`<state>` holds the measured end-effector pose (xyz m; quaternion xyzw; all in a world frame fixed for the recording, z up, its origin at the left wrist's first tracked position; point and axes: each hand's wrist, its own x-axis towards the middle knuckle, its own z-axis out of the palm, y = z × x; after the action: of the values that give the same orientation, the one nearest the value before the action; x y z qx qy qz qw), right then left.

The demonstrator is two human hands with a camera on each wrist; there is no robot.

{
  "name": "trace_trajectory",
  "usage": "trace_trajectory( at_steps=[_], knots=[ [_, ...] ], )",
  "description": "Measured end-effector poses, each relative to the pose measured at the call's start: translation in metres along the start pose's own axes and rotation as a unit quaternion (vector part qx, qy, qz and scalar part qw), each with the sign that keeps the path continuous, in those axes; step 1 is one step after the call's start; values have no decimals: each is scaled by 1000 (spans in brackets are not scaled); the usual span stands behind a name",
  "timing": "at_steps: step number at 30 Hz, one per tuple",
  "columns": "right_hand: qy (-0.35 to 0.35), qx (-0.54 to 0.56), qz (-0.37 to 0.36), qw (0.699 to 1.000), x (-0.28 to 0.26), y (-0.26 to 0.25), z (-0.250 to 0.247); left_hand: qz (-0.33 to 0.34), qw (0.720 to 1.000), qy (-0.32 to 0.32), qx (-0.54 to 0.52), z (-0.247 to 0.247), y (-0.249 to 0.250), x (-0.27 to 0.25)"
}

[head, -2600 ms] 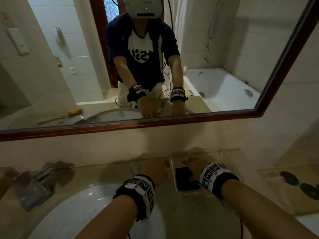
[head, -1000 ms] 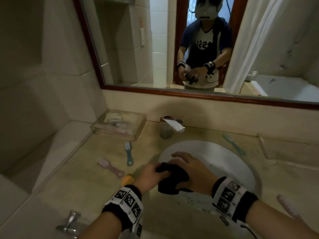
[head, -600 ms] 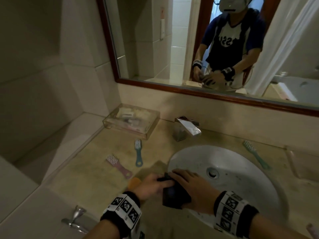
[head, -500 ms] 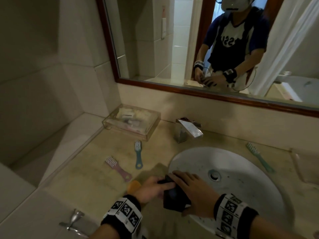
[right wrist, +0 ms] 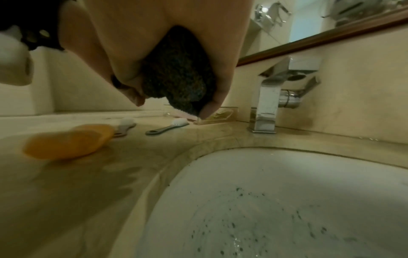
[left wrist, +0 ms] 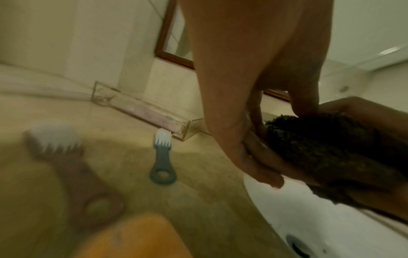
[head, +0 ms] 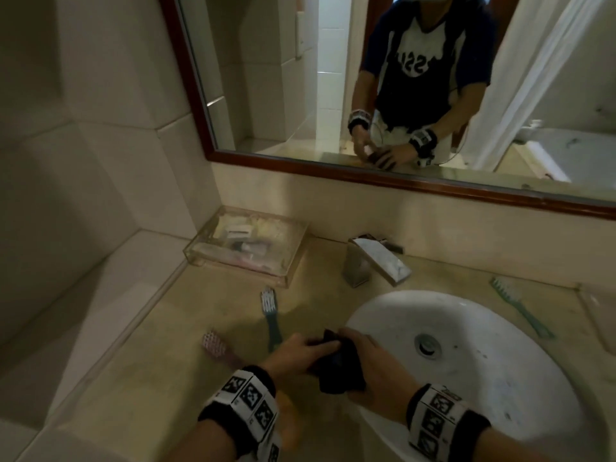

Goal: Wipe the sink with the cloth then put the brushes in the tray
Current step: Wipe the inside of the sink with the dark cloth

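Observation:
Both hands hold a dark cloth over the left rim of the white sink. My right hand grips it from above, and the right wrist view shows the cloth bunched in the curled fingers. My left hand pinches the cloth's left edge. A grey-green brush and a pink brush lie on the counter to the left, in front of the clear tray. Another green brush lies right of the sink. Dark specks dot the basin.
A chrome tap stands behind the sink. An orange object lies on the counter under my left wrist. A second clear tray sits at the far right edge. The wall mirror reflects a person.
The hands took the cloth from the right-hand tray and carried it left to the sink's rim. Over the last second they stayed there, working the cloth between them.

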<state>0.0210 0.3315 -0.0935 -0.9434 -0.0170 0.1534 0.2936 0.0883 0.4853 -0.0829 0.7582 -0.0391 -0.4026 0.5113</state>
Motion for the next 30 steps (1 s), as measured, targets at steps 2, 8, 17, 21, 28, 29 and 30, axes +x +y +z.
trace_trajectory(
  at_steps=[2, 8, 17, 21, 28, 29, 30],
  knots=[
    [3, 39, 52, 998, 8, 3, 0, 31, 993, -9, 116, -11, 6, 11],
    [51, 37, 202, 977, 23, 46, 8, 83, 873, -22, 480, -31, 33, 54],
    [47, 139, 292, 945, 54, 114, 2, 75, 737, -92, 666, -16, 29, 121],
    [-29, 163, 214, 963, 71, 99, 21, 56, 749, -103, 652, -16, 20, 139],
    [-25, 172, 212, 962, 101, 102, 50, 31, 759, -95, 643, -7, 15, 148],
    [-28, 158, 217, 963, 106, 107, 52, 32, 763, -95, 638, -7, 15, 148],
    [-31, 141, 227, 963, 111, 111, 52, 34, 768, -96, 633, -8, 14, 148]
  ],
)
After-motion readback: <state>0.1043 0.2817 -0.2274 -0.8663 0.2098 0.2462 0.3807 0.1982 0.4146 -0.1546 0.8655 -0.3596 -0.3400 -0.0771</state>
